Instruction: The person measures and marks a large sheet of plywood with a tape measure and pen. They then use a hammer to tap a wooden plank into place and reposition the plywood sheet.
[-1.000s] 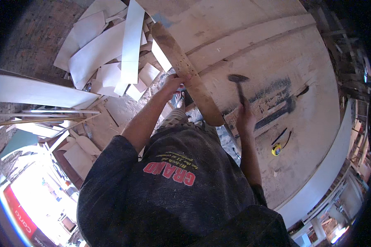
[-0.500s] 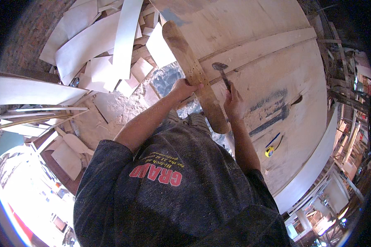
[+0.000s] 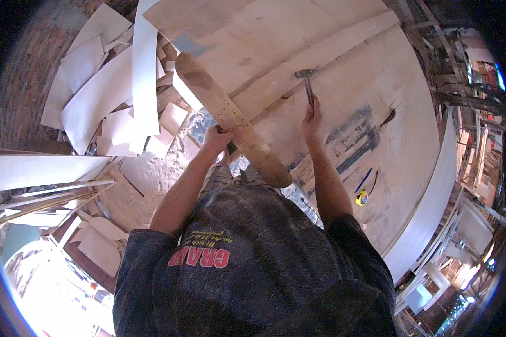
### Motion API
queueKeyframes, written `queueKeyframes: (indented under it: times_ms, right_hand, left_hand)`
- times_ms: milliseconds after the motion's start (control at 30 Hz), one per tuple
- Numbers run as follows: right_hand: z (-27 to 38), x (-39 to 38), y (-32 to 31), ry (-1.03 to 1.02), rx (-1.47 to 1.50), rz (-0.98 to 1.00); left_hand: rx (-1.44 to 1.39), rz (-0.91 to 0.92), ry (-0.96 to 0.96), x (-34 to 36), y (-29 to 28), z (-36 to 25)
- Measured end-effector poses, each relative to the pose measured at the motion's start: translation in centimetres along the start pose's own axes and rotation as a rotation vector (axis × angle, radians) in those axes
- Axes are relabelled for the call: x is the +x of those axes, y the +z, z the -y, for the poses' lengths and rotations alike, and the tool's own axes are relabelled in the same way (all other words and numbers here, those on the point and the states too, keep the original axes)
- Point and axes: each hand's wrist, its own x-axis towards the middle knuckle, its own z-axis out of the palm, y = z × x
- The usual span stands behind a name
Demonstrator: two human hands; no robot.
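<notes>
A long wooden board (image 3: pixel 208 94) with rounded ends and several small holes or nail marks near its middle slants across in front of me. My left hand (image 3: pixel 217 139) grips its near-left edge at about the middle, thumb on the upper face. In my right hand (image 3: pixel 314 122) is a hammer (image 3: pixel 308 84), held by the handle with its head pointing away from me. The hammer is to the right of the board and apart from it, over the large table of wooden sheet (image 3: pixel 354 84).
A yellow tape measure (image 3: pixel 361 197) and a blue pen (image 3: pixel 363 180) lie on the table at the right. A curved saw blade or dark slot (image 3: pixel 388 117) shows farther off. Pale plywood offcuts (image 3: pixel 98 92) are heaped at the far left; more sheets (image 3: pixel 45 174) stand at the left.
The board has turned, its far end swinging left, and my left hand has moved left with it. The hammer has risen slightly away from me in my right hand. The whole view has shifted.
</notes>
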Motion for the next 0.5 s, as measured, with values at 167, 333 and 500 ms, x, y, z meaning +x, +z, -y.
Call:
queueKeyframes:
  times_ms: [167,333,500]
  right_hand:
    - [-1.0,2.3,-0.1,-0.068,0.058,-0.067]
    - [-1.0,2.8,0.5,-0.061,0.015,0.018]
    - [-2.0,2.1,0.8,-0.151,0.113,-0.199]
  left_hand:
    - [0.049,-0.033,-0.105,0.5,-0.1,1.1]
    - [0.003,-0.072,-0.114,0.1,0.0,1.0]
    - [0.04,-0.066,-0.129,0.0,0.2,0.5]
